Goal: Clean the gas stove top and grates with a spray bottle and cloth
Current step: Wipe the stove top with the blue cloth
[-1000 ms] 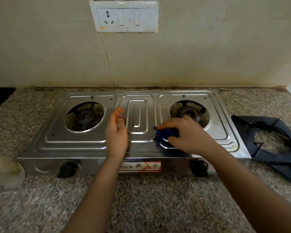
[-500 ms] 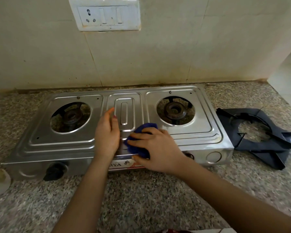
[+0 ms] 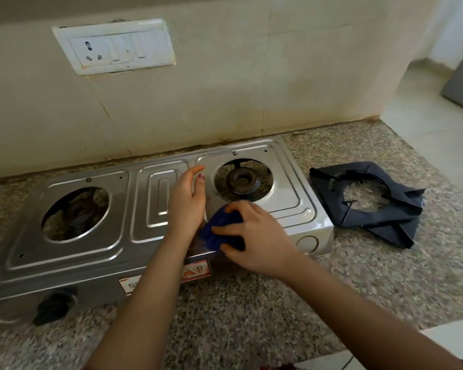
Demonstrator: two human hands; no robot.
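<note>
The stove (image 3: 72,260) is shiny silver steel, with a black knob (image 3: 54,305) and a red-and-white label (image 3: 195,271) on its front. The cloth (image 3: 219,231) is deep blue. The grates (image 3: 393,225) are dark charcoal. The burner (image 3: 242,181) is dull dark brown. The counter (image 3: 251,316) is speckled grey, black and beige. The wall (image 3: 251,89) is cream and the switch plate (image 3: 114,46) off-white.

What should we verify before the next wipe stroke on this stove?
1. Blue cloth gripped in the right hand: ok.
2. Left hand flat on the stove top, fingers straight, steadying it: ok.
3. Grates off the stove, lying on the counter to its right: ok.
4. Right burner shows no flame: ok.
5. Spray bottle within reach: not in view, cannot tell.
6. Stove top wetted with spray: cannot tell.
</note>
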